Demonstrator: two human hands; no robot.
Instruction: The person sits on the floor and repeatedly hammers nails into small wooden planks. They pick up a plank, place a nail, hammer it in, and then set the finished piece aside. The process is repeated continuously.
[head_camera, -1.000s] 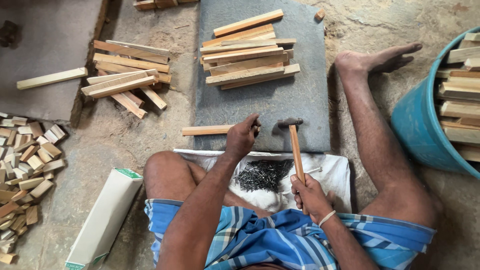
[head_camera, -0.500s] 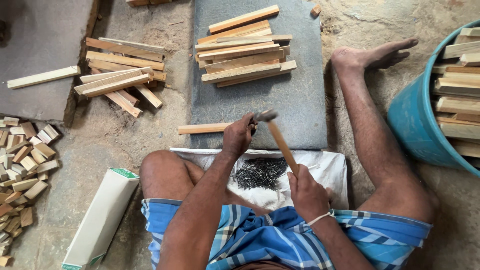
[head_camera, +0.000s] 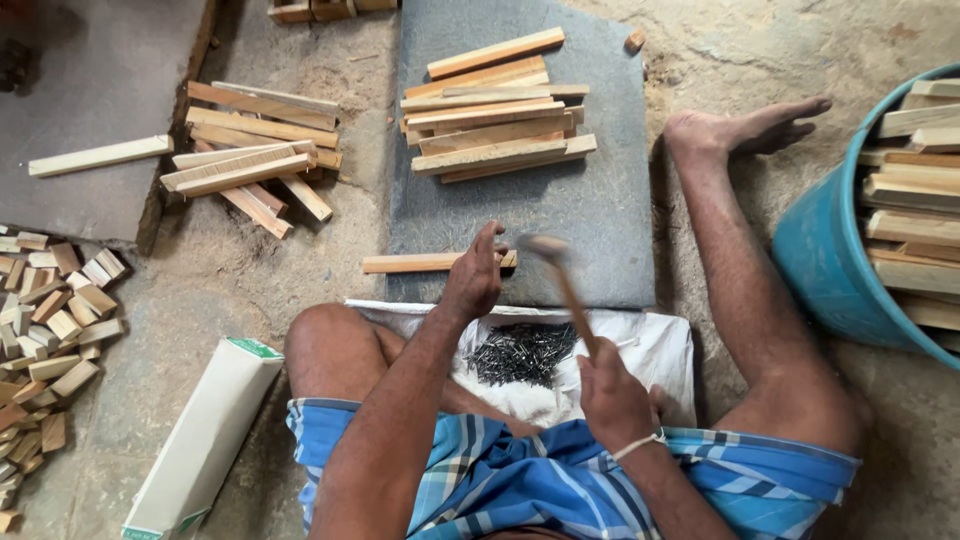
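Seated person nailing: the left hand (head_camera: 473, 280) pinches down on a wood strip (head_camera: 420, 263) at the near edge of a grey slab (head_camera: 600, 215). The right hand (head_camera: 612, 395) grips a hammer (head_camera: 560, 280), head blurred beside the left fingertips. The next blow seemingly needs careful aim; nails (head_camera: 520, 352) lie on cloth between the knees.

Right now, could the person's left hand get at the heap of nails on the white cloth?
Probably yes. The left hand rests on a wooden strip just beyond the nails, which lie uncovered on the white cloth; only the hammer in the right hand swings nearby.
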